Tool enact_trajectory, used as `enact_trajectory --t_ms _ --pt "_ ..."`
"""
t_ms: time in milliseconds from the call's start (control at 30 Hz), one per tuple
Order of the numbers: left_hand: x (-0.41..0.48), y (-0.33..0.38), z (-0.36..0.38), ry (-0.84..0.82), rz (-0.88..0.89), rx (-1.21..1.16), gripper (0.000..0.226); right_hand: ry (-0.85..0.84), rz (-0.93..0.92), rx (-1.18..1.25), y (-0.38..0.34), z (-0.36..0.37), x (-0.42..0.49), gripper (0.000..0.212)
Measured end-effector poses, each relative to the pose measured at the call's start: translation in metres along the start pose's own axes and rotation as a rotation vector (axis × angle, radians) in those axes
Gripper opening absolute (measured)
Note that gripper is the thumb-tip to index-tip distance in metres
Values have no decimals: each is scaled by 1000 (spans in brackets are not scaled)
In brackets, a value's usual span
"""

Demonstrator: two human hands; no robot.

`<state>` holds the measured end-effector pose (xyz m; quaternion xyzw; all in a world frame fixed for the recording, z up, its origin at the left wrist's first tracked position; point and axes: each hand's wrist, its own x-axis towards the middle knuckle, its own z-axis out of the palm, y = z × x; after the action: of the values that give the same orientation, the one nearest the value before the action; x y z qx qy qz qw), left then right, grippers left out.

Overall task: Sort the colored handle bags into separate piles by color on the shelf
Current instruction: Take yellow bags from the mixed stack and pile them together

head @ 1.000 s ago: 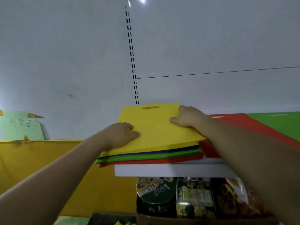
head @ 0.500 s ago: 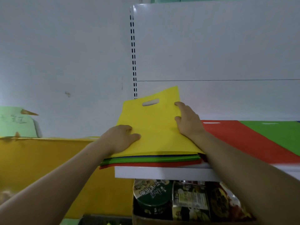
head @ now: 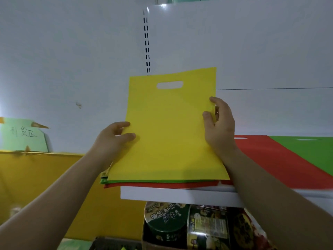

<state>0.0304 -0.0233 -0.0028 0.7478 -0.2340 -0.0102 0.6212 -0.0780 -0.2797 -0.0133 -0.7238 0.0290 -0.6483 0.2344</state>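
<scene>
A: Since our last check, the yellow bag (head: 167,127) has tilted up over the stack (head: 162,184).
B: We confirm: left hand (head: 111,139) pinches its left edge, right hand (head: 219,127) its right edge; red bag (head: 273,163), green bag (head: 310,152) lie rightward on the shelf (head: 180,196).

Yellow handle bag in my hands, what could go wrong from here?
The yellow fabric handle bag is pinched at its side edges by the left hand and right hand, its lower edge seemingly on the mixed stack of bags; pulling it away might drag those beneath. That stack overhangs the left end of the white shelf and could slide off. Only a red pile and a green pile show nearby; misplacing it is possible.
</scene>
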Motion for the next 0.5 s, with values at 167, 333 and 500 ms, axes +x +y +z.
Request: enact_trajectory --t_ms 167,333,500 --pt "-11 0 -3 -94 7 -85 41 -8 127 53 -6 -1 4 36" --pt "-21 2 -3 63 208 104 44 -73 282 147 -20 -1 10 33" --pt "-27 5 -12 123 322 199 47 -283 359 164 -32 -2 21 41"
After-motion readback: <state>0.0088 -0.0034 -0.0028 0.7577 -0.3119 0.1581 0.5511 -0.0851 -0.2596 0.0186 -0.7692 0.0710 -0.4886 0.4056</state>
